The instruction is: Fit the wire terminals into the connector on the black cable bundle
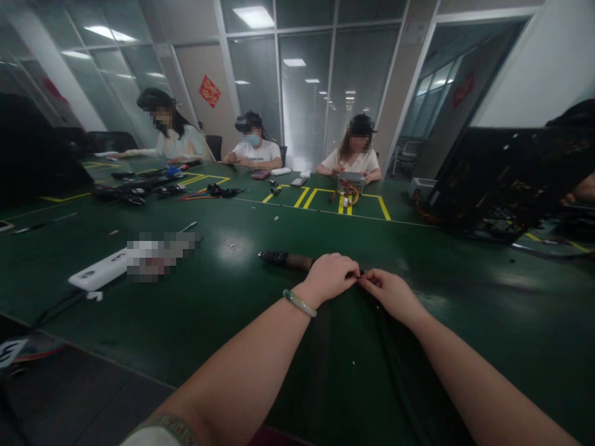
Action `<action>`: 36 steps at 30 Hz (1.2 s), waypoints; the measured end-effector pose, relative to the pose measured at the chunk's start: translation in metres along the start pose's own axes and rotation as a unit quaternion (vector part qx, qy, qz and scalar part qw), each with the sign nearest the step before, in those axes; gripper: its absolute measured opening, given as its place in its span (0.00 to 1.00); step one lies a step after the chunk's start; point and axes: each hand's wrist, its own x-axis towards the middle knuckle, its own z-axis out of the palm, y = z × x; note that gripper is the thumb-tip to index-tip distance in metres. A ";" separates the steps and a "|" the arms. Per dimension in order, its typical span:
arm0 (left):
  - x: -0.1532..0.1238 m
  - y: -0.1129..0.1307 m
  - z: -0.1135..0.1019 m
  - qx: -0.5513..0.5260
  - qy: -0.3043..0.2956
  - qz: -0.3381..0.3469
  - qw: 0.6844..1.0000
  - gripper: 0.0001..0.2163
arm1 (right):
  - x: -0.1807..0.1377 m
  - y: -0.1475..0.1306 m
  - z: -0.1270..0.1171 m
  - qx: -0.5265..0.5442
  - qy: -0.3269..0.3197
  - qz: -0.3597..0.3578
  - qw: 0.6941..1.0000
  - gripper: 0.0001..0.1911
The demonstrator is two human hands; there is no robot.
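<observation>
My left hand (331, 276), wearing a pale green bangle (300, 303), has its fingers curled and pinched together. My right hand (393, 294) pinches too, and the fingertips of both hands meet over the table. What they hold between them is small, dark and mostly hidden by the fingers. Behind my left hand lies what looks like an electric screwdriver (288, 260), with a metal tip pointing left; its rear part is covered by that hand. A dark cable (388, 347) runs from beneath my right hand toward the table's near edge.
A white power strip (100, 271) lies on the green table at left, partly blurred out. Dark cable bundles (139, 189) sit farther back. Several people work across the table, one with a metal box (352, 181). A black computer case (488, 179) stands at right.
</observation>
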 end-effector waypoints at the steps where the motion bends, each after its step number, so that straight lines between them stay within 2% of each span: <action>1: 0.000 0.000 0.001 -0.009 -0.003 0.002 1.000 0.03 | -0.001 -0.001 0.000 -0.002 0.006 0.001 1.000 0.10; 8: 0.002 -0.002 0.005 -0.027 -0.013 0.005 1.000 0.04 | -0.008 0.001 0.001 -0.001 0.017 0.024 1.000 0.08; 16: 0.002 -0.002 0.004 -0.025 -0.011 0.006 1.000 0.04 | -0.008 0.002 0.003 -0.007 0.048 0.014 0.999 0.09; 25: 0.002 -0.001 0.003 -0.013 -0.003 -0.016 1.000 0.05 | -0.008 -0.003 -0.001 0.001 0.028 0.040 0.999 0.11; 28: 0.001 0.001 0.000 -0.017 -0.017 -0.016 1.000 0.05 | -0.008 -0.006 -0.002 0.000 0.027 0.048 0.999 0.11; 32: 0.002 0.003 -0.002 -0.015 -0.035 -0.022 0.999 0.05 | -0.008 -0.007 -0.002 -0.005 0.034 0.039 0.999 0.10; 36: 0.002 0.002 0.000 -0.014 -0.025 -0.024 0.999 0.04 | -0.008 -0.005 -0.001 0.014 0.034 0.034 0.999 0.10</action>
